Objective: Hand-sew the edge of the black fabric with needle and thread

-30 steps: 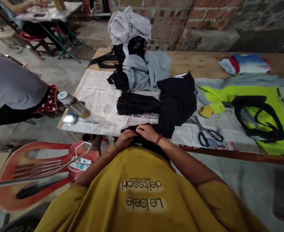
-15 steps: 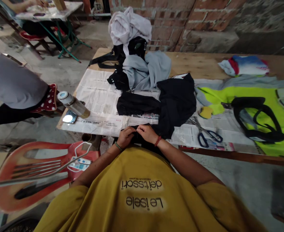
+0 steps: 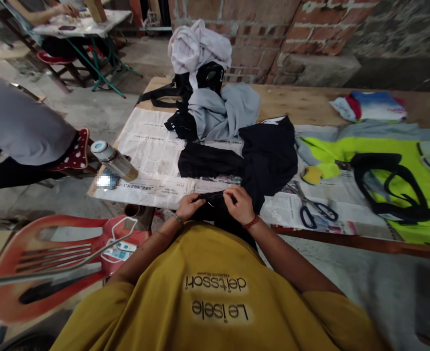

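Close to my body at the table's front edge, my left hand pinches the edge of a black garment. My right hand is closed at the other end of this edge, thumb and fingertips together, so the edge runs straight between the hands. A thin bright sliver like a sewing needle shows against the black cloth between them. The garment's lower part falls toward my lap, partly hidden by my hands and shirt. Just beyond lie a folded black piece and a larger dark garment.
Blue-handled scissors lie on newspaper to the right, near neon-yellow cloth. A bottle stands at the left corner. Grey cloth is piled behind. A red plastic chair and a seated person are at left.
My hands were close together at the edge; my right hand has moved right, away from my left. The stretched black edge and the bright sliver now show between them.
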Motion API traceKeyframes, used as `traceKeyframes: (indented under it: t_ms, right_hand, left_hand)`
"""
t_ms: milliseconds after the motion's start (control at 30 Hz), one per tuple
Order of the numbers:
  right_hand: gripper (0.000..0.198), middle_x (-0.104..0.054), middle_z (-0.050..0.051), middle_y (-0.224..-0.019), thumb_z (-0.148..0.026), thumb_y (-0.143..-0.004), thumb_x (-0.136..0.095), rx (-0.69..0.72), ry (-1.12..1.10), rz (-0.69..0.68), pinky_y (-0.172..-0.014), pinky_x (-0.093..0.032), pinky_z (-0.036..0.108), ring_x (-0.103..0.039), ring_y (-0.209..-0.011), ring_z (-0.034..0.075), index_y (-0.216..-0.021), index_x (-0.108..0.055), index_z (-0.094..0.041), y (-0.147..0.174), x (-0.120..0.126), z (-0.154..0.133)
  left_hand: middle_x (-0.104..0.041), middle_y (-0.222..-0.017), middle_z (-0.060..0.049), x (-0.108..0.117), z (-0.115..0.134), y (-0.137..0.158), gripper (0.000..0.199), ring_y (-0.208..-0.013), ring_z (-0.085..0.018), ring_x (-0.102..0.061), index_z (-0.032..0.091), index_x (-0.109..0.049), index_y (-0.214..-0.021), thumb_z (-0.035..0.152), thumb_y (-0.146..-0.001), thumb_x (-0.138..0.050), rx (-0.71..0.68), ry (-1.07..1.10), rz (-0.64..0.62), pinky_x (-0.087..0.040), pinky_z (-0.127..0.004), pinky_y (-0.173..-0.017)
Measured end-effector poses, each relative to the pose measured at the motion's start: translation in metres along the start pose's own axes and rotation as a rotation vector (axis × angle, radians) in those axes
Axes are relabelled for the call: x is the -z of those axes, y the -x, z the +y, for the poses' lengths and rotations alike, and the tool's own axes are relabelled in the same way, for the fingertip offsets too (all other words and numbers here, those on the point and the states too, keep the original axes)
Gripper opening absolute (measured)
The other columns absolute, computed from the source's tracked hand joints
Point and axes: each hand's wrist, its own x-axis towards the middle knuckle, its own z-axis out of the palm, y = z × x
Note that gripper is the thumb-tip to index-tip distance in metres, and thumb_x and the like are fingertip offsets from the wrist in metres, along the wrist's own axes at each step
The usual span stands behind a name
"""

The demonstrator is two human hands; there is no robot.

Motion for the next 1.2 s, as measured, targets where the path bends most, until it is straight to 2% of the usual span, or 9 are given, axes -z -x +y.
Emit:
traceKeyframes:
  t_ms: [133,200,300,367,567,900,1033,1200]
  right_hand:
    - [0.032,-0.057,0.005,-0.064,-0.032,-0.088,-0.046,0.102,0.092,-0.185,-0.073,-0.04,0.031,-0.051,-0.066,0.015,-0.061,-0.058,-0.018,0.031,-0.015,-0.002]
    - [0.032,-0.061,0.005,-0.066,-0.034,-0.088,-0.047,0.094,0.123,-0.246,-0.07,-0.04,0.028,-0.053,-0.064,0.013,-0.065,-0.062,-0.017,0.04,-0.025,-0.003]
    - [0.025,-0.067,0.007,-0.084,-0.033,-0.089,-0.048,0.025,0.122,-0.218,-0.074,-0.043,0.027,-0.059,-0.077,0.015,-0.09,-0.067,-0.017,0.042,-0.037,-0.001]
    - [0.025,-0.068,0.007,-0.092,-0.031,-0.09,-0.048,0.007,0.094,-0.205,-0.077,-0.044,0.027,-0.061,-0.083,0.015,-0.098,-0.067,-0.018,0.037,-0.041,0.0]
    - [0.024,-0.069,0.006,-0.087,-0.028,-0.091,-0.046,0.054,0.042,-0.226,-0.076,-0.045,0.028,-0.062,-0.081,0.014,-0.093,-0.068,-0.019,0.028,-0.046,0.002]
    - [0.025,-0.064,0.008,-0.086,-0.028,-0.093,-0.04,0.133,-0.037,-0.179,-0.081,-0.047,0.03,-0.058,-0.085,0.016,-0.088,-0.062,-0.018,0.015,-0.052,-0.004]
    - [0.026,-0.062,0.009,-0.089,-0.025,-0.094,-0.035,0.176,-0.013,-0.186,-0.084,-0.046,0.032,-0.056,-0.089,0.017,-0.091,-0.06,-0.018,0.012,-0.056,-0.005]
    - [0.029,-0.059,0.008,-0.088,-0.02,-0.094,-0.029,0.288,0.096,-0.235,-0.084,-0.043,0.034,-0.053,-0.086,0.017,-0.086,-0.057,-0.018,0.006,-0.058,-0.003]
  left_hand:
    - [-0.048,-0.05,0.004,0.0,0.001,-0.001,0.024,-0.048,-0.007,-0.041,0.013,-0.06,-0.064,0.037,-0.067,-0.062,0.046,0.049,0.023,-0.031,-0.019,-0.046]
    - [-0.049,-0.051,0.004,0.0,0.0,-0.002,0.024,-0.049,-0.007,-0.042,0.012,-0.06,-0.064,0.036,-0.067,-0.062,0.041,0.05,0.015,-0.032,-0.019,-0.047]
    - [-0.053,-0.057,0.003,0.0,-0.002,-0.002,0.023,-0.053,-0.008,-0.046,0.012,-0.062,-0.068,0.035,-0.068,-0.062,0.005,0.026,-0.038,-0.035,-0.02,-0.051]
    - [-0.056,-0.062,0.002,0.002,-0.003,-0.002,0.023,-0.057,-0.009,-0.048,0.012,-0.063,-0.069,0.035,-0.069,-0.062,-0.045,-0.004,-0.071,-0.038,-0.02,-0.054]
    - [-0.06,-0.069,0.0,0.005,-0.007,-0.004,0.023,-0.063,-0.011,-0.053,0.013,-0.064,-0.067,0.035,-0.072,-0.061,-0.133,-0.087,-0.116,-0.042,-0.021,-0.059]
    - [-0.062,-0.07,-0.001,0.005,-0.006,-0.003,0.025,-0.065,-0.012,-0.054,0.013,-0.063,-0.072,0.037,-0.071,-0.06,-0.118,0.005,-0.129,-0.043,-0.022,-0.062]
    - [-0.06,-0.068,0.001,0.005,-0.006,-0.003,0.023,-0.065,-0.012,-0.054,0.014,-0.063,-0.075,0.035,-0.068,-0.061,-0.086,0.055,-0.087,-0.042,-0.023,-0.063]
    - [-0.054,-0.061,0.003,0.004,-0.007,-0.006,0.019,-0.06,-0.01,-0.049,0.014,-0.059,-0.067,0.033,-0.07,-0.058,-0.082,0.021,-0.001,-0.039,-0.021,-0.059]
